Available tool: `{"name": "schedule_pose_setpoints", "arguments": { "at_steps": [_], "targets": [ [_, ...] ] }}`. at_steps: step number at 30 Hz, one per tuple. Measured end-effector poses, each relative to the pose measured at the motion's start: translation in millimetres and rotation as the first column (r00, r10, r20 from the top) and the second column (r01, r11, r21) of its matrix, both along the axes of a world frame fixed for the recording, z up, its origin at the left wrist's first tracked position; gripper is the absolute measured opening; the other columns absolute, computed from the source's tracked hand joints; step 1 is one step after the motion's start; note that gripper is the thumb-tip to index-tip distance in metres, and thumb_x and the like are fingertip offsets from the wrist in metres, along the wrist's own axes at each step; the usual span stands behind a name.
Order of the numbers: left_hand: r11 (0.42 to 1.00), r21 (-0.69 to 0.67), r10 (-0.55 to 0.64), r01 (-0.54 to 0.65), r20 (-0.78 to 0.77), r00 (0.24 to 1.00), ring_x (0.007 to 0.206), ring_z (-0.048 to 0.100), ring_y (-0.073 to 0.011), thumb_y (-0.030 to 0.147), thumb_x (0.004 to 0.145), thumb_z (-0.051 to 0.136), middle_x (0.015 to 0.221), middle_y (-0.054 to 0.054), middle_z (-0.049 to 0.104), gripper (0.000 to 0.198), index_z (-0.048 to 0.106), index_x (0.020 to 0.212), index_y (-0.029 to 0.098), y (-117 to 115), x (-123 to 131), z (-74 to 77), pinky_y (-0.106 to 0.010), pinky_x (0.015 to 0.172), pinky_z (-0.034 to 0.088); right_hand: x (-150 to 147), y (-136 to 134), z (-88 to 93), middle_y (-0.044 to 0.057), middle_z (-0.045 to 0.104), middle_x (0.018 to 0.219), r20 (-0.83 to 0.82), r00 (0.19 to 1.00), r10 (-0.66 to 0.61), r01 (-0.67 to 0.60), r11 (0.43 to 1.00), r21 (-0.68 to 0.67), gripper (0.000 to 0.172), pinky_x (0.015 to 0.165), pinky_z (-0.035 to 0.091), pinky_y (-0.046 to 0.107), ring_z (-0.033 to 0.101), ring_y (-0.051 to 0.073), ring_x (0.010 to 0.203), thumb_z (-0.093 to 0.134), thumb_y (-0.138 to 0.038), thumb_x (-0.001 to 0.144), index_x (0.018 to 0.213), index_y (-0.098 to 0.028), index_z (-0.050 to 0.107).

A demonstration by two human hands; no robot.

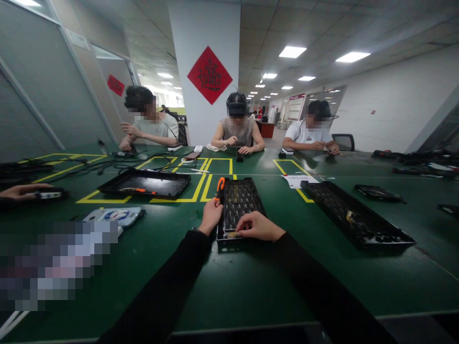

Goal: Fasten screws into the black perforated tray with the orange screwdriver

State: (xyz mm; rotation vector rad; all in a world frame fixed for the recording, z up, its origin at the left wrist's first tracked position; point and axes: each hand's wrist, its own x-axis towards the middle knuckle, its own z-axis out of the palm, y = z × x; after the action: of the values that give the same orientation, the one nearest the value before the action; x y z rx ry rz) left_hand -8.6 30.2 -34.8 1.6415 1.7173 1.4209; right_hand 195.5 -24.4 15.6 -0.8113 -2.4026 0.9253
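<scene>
A black rectangular plastic tray (241, 203) with rows of small light marks lies lengthwise in front of me on the green table. My left hand (211, 216) is closed at its left edge, around a tool with an orange-and-black handle (220, 187) that points up and away; the tool's other end is hidden. My right hand (258, 226) reaches into the tray's near end, fingers pinched together at a small yellowish piece (232, 234). Whether the fingers grip that piece or only touch it is unclear.
Another black tray (358, 215) lies right, a shallow black tray (147, 184) with orange-handled tools left. A phone (114, 216) lies near left. Someone else's hand (25, 191) rests at the far left edge. Three people sit across the table (229, 291); cables (107, 162) run at left.
</scene>
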Motion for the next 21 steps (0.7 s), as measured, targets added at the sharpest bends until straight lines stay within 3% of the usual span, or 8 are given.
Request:
{"name": "schedule_pose_setpoints", "arguments": {
  "at_steps": [21],
  "targets": [
    [1.000,0.001,0.002,-0.002,-0.026,1.000,0.052,0.034,-0.0092,0.011,0.063,0.047,0.050,0.005,0.035,0.024,0.026,0.053,0.018,-3.5,0.8,4.1,-0.024,0.054,0.023,0.9,-2.1,3.7,0.005,0.067,0.077,-0.019,1.000,0.018,-0.018,0.999,-0.043,0.026,0.057,0.041,0.021,0.053,0.010,0.063,0.066,-0.035,0.071,0.084,-0.012,0.070]
  ]
}}
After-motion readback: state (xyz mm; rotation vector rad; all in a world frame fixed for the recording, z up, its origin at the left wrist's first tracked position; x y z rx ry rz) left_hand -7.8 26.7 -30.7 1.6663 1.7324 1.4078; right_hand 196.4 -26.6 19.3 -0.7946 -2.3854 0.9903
